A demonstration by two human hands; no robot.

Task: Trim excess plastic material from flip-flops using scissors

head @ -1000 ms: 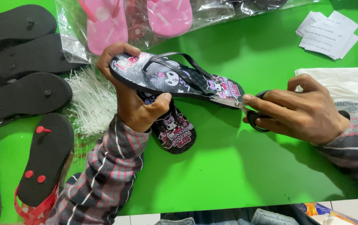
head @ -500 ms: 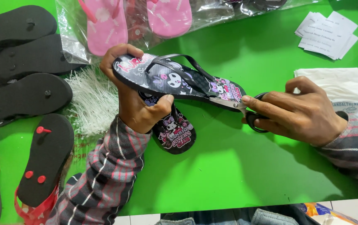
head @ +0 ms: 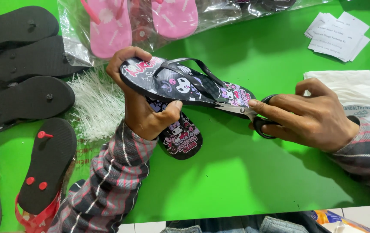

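Note:
My left hand (head: 139, 108) grips a black flip-flop (head: 185, 84) with cartoon prints and a dark strap, holding it above the green table (head: 236, 181). My right hand (head: 310, 118) holds black-handled scissors (head: 247, 114), whose blades touch the flip-flop's lower edge near its right end. A second, matching flip-flop (head: 180, 133) lies on the table beneath my left hand, partly hidden by it.
A pile of white plastic fasteners (head: 96, 103) lies left of my hand. Black flip-flops (head: 25, 99), soles up, line the left edge, one with red strap plugs (head: 49, 166). Bagged pink flip-flops (head: 111, 26) sit at the top, paper slips (head: 338, 34) and a white bag (head: 353, 90) on the right.
Both hands and the flip-flop have hardly moved; the scissors stay at the sandal's right end.

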